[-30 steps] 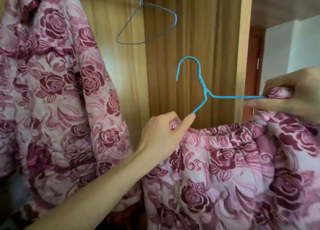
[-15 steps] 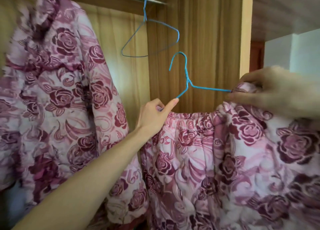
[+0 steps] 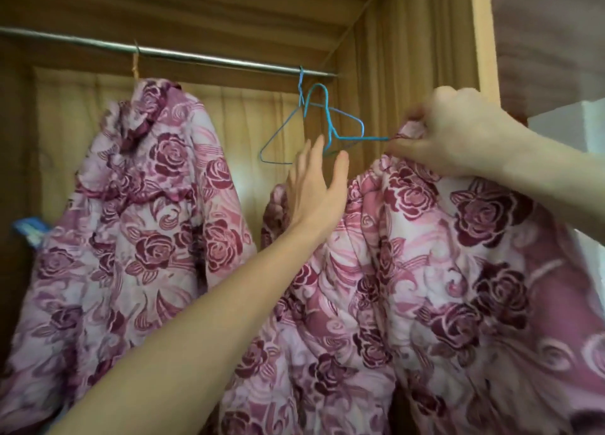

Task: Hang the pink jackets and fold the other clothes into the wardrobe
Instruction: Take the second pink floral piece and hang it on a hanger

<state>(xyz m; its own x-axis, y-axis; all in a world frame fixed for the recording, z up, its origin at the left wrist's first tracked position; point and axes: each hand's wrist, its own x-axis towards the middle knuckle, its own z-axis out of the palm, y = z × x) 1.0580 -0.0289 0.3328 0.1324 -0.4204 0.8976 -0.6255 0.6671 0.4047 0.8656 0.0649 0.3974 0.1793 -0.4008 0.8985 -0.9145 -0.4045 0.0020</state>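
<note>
A pink rose-print jacket (image 3: 442, 287) rides on a blue wire hanger (image 3: 330, 130), whose hook sits just below the steel rail (image 3: 212, 59) without touching it. My right hand (image 3: 458, 133) pinches the jacket's shoulder together with the hanger's right end. My left hand (image 3: 314, 189) is stretched up under the hanger's neck, fingers straight and apart, with the wire running between thumb and forefinger. A second pink rose-print jacket (image 3: 147, 205) hangs from the rail at the left.
An empty blue wire hanger (image 3: 278, 151) hangs on the rail right behind the held one. The wardrobe's wooden side wall (image 3: 409, 58) stands close on the right. Something blue (image 3: 27, 231) shows at the far left edge.
Both hands have lifted the hanger and jacket up and inward toward the rail. My left hand has let go of its pinch and now has straight fingers.
</note>
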